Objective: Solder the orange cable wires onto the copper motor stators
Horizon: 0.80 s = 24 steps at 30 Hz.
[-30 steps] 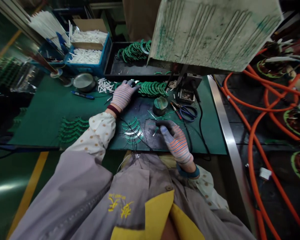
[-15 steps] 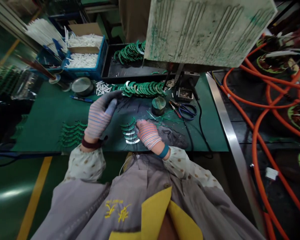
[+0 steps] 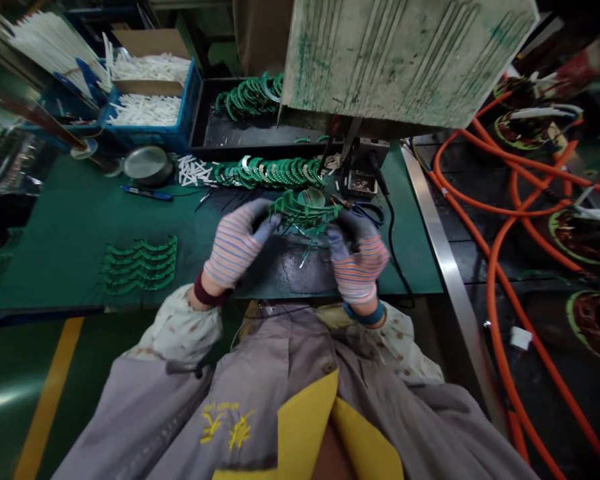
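Between my hands, raised off the bench, are green curved circuit boards (image 3: 307, 212) with thin dark wires. My left hand (image 3: 240, 240), in a striped knit glove, pinches their left end. At the right end the fingers of my right hand (image 3: 357, 257), gloved alike, are closed on them. Exactly how many boards are held I cannot make out. Left of my left hand, a set of joined green curved boards (image 3: 140, 267) lies on the green mat (image 3: 70, 233). Beyond my hands runs a long row of similar curved boards (image 3: 270, 171).
At the back left stands a blue bin (image 3: 150, 137) of white tubes, beside a round metal tin (image 3: 147, 165) and a blue pen (image 3: 147, 193). Pliers (image 3: 373, 212) lie near a soldering stand (image 3: 363, 183). A grey metal panel (image 3: 405, 60) overhangs the back; orange hoses (image 3: 503, 267) run at right.
Both hands have moved: the left came right and nearer, the right went right and away. The curved boards from the near mat are now lifted between them. The view has shifted slightly.
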Tool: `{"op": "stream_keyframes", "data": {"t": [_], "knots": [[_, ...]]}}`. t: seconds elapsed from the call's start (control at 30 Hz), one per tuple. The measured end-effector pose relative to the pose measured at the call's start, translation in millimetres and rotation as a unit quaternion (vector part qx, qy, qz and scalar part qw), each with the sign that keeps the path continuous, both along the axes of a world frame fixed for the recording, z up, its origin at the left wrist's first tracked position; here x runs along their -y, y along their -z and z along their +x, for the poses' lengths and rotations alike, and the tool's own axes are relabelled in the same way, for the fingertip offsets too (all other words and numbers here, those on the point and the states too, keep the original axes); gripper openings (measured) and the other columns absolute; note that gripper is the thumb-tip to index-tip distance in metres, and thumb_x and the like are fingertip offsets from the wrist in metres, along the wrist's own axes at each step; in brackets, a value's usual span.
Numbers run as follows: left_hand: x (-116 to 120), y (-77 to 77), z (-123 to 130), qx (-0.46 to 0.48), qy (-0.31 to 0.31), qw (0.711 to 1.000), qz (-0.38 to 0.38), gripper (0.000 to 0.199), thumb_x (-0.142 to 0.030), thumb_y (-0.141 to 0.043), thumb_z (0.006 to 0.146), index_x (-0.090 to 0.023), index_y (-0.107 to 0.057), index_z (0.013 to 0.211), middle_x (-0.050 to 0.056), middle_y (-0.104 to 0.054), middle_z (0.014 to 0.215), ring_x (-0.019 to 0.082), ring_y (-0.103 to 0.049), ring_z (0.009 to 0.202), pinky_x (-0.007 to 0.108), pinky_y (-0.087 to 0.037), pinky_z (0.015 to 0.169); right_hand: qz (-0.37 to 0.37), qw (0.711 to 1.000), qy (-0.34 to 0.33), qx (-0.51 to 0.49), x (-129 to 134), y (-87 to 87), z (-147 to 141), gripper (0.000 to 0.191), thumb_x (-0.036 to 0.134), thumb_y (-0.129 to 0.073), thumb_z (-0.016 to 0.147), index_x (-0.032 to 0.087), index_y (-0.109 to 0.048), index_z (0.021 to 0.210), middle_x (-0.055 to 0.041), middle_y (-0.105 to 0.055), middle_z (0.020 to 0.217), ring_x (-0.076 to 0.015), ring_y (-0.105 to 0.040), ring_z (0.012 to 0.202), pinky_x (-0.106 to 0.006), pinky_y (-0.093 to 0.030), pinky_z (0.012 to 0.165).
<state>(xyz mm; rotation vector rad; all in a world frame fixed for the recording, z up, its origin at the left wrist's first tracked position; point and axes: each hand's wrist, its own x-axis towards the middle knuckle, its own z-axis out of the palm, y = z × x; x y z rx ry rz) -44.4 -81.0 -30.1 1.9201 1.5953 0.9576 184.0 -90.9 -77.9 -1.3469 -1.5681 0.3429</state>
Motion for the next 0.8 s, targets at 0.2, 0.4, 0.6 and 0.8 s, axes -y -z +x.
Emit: {"op": "stream_keyframes", "data": {"t": [0.2,0.4,0.6,0.8], "knots": [[-65.6,-55.1,28.1,-0.317,0.082,0.944,0.041,0.029,-0.019,-0.059,0.11,-0.02,-0.083,0.125,0.018,-0.072,0.13,0.047,-0.062,0.14,0.063,-0.05,0.124,0.037,0.993,-0.09,0.064,-27.8,-11.8,21.9,0.048,0.054,-0.068,0.106,0.021,-0.074,0.141,-0.0162,-0.082,0.137,-0.0334,-0.075,0.129,-0.052,-0.059,0.121],[-108.3,-62.5,45.3,-0.371,0.202,0.906,0.02,0.047,-0.004,-0.049,0.109,-0.012,-0.074,0.148,0.014,-0.076,0.131,0.033,-0.068,0.134,0.05,-0.052,0.124,0.003,0.987,-0.035,0.158,-57.3,-8.7,14.7,0.042,0.05,-0.054,0.111,0.019,-0.078,0.124,-0.0149,-0.084,0.113,-0.0334,-0.079,0.108,-0.051,-0.063,0.107],[-118.7,-60.7,38.8,-0.434,0.223,0.873,0.023,0.054,-0.003,-0.056,0.102,-0.014,-0.074,0.152,0.014,-0.076,0.14,0.032,-0.068,0.135,0.047,-0.054,0.122,-0.018,0.975,-0.023,0.22,-54.7,-18.6,2.9,0.04,0.041,-0.045,0.115,0.017,-0.076,0.122,-0.0124,-0.08,0.098,-0.0298,-0.076,0.093,-0.045,-0.063,0.095],[-123.4,-55.0,33.2,-0.384,0.279,0.879,0.034,0.047,-0.013,-0.055,0.107,-0.018,-0.077,0.148,0.011,-0.077,0.142,0.03,-0.068,0.139,0.044,-0.05,0.126,-0.095,0.95,-0.018,0.295,-42.5,-27.3,-11.5,0.031,0.028,-0.045,0.111,0.017,-0.073,0.116,-0.0133,-0.076,0.096,-0.0303,-0.074,0.095,-0.042,-0.06,0.094]]}}
